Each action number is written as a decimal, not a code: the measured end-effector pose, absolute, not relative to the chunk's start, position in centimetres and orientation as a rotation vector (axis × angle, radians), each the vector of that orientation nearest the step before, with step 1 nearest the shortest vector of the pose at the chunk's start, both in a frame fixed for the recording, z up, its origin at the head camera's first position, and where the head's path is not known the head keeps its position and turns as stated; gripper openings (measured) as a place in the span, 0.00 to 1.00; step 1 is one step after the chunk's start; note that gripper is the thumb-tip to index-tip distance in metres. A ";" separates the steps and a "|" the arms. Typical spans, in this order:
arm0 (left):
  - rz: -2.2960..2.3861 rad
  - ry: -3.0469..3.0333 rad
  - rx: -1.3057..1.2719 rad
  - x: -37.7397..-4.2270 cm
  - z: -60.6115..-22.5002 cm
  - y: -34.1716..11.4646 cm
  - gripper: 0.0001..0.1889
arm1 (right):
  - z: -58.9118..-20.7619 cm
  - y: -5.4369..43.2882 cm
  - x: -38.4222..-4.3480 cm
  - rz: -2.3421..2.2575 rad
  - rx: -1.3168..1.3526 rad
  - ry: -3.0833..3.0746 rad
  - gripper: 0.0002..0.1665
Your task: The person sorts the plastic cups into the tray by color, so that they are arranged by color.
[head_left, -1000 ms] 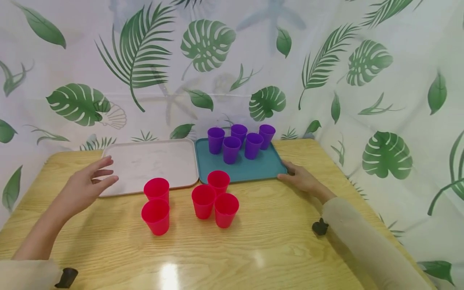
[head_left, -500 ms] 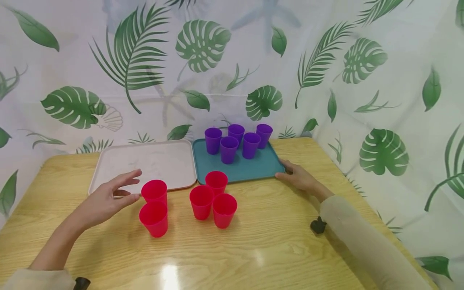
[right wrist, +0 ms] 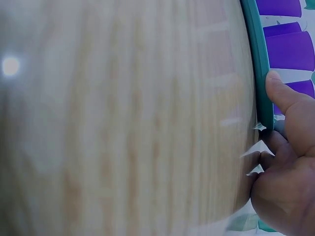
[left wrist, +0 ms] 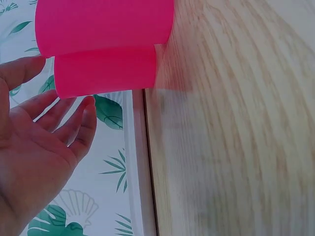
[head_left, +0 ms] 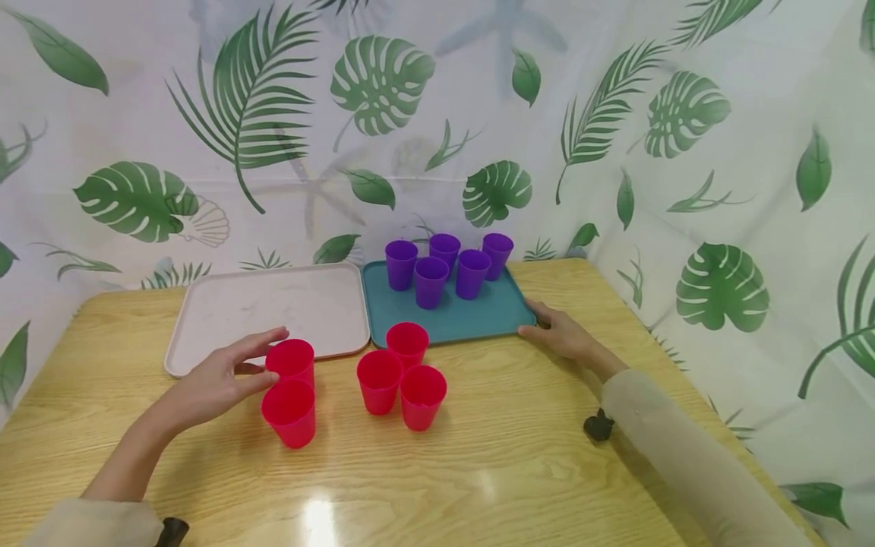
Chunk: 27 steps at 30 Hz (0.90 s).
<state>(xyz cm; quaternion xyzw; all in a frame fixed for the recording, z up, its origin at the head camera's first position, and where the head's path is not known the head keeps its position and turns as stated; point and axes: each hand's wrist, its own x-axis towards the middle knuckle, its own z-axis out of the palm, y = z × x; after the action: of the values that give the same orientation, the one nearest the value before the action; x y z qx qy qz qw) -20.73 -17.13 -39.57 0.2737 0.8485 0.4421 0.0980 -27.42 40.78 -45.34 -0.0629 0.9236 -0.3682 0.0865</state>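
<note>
My left hand (head_left: 219,386) is at the left side of the rear red cup (head_left: 292,360) in the pair of red cups. Its thumb and fingers are apart around that cup's side; in the left wrist view the thumb tip is near the rim and the fingers (left wrist: 84,123) are loosely bent. The front red cup (head_left: 290,414) stands close before it. My right hand (head_left: 562,334) grips the near right corner of the teal tray (head_left: 472,327), thumb on the rim (right wrist: 263,73). On that tray stand several purple cups (head_left: 431,284), mouths up.
An off-white tray (head_left: 273,304) lies left of the teal tray, their sides meeting. Three more red cups (head_left: 379,384) stand grouped on the wooden table (head_left: 519,441), in front of the trays. A leaf-patterned cloth (head_left: 410,152) hangs behind.
My left hand has moved rightward from above the off-white tray's left end to the rear red cup. My right hand stays at the teal tray's corner. The cups have kept their places.
</note>
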 end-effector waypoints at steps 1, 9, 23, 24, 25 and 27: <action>1.305 2.511 0.806 -20.8 -39.6 -17.1 0.37 | -45.4 40.8 -27.4 -1.091 -0.185 2.755 0.49; 1.296 2.494 0.798 -21.3 -39.8 -16.7 0.36 | -45.3 40.8 -27.3 -1.074 -0.178 2.758 0.49; 1.338 2.424 0.734 -21.6 -39.7 -16.7 0.32 | -45.5 40.8 -27.3 -1.116 -0.173 2.736 0.50; 1.342 2.415 0.736 -21.6 -39.8 -16.7 0.32 | -45.4 40.8 -27.3 -1.112 -0.172 2.737 0.50; 1.345 2.406 0.737 -21.6 -39.8 -16.7 0.32 | -45.4 40.8 -27.4 -1.111 -0.172 2.737 0.50; 1.352 2.383 0.732 -21.6 -39.8 -16.8 0.33 | -45.4 40.7 -27.4 -1.107 -0.172 2.739 0.50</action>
<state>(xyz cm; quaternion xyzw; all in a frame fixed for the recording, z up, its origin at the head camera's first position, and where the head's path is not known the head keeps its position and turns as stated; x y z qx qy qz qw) -21.61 -16.78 -39.75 0.2551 0.8304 0.4713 0.1522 -27.40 40.73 -45.42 -0.0578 0.9217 -0.3725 0.0911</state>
